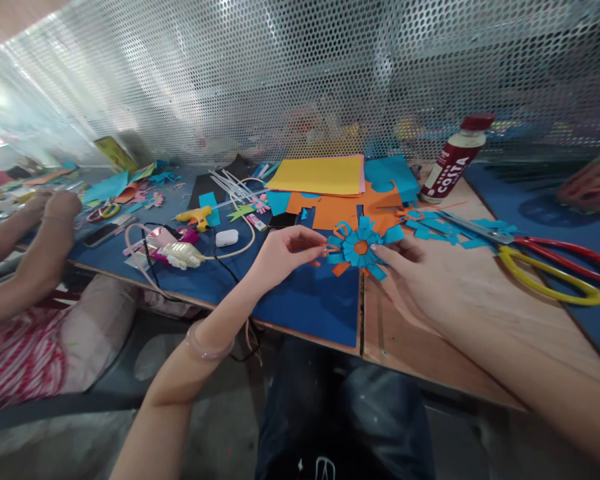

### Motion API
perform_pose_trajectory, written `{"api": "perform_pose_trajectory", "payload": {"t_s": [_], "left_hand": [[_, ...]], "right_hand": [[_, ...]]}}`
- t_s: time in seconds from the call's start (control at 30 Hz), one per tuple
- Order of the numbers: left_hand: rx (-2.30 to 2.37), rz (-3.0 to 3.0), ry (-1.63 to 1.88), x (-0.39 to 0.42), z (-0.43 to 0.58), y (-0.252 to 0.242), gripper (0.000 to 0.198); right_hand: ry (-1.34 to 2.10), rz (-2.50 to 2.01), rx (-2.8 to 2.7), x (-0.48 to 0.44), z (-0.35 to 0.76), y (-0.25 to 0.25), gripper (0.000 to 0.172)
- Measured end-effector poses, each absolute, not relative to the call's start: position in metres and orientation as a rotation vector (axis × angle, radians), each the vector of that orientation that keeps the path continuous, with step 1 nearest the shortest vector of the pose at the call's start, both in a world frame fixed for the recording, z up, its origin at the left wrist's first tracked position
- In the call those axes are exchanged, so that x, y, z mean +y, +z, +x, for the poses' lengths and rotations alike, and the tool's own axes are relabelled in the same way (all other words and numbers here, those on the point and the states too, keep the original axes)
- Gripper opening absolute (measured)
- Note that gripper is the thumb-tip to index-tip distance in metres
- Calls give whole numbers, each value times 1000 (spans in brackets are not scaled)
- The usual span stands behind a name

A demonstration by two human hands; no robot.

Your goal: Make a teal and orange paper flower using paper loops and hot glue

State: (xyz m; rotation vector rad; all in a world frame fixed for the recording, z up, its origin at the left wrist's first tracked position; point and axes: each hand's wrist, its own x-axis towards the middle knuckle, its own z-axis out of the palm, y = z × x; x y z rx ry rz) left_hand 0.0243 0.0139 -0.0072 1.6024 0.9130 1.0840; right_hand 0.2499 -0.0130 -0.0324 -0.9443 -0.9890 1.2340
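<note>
A blue paper flower with an orange centre and orange strips under it lies at the near edge of the table. My left hand pinches one of its petals on the left side. My right hand holds the flower's right side with its fingertips, palm resting on the wooden tabletop. Both hands grip the same flower.
Yellow and orange paper sheets, blue scraps, scissors with red and yellow handles, a Costa bottle, a glue gun and cables lie around. Another person's arms work at the left. A perforated metal screen backs the table.
</note>
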Motion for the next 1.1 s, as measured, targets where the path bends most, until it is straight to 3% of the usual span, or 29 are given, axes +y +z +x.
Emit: {"api": "perform_pose_trajectory", "payload": {"t_s": [0.63,0.83,1.1], "left_hand": [[1070,1820,1028,10,22,-2,22],[1145,1732,965,-13,9,-7,23],[1196,1519,997,-50,-4,-26,23]], "right_hand": [[1263,-919,-970,-15,249,-32,18],[1461,-1043,-1027,-26,244,-38,22],[1395,-1074,-1186,-32,244,-52,21]]}}
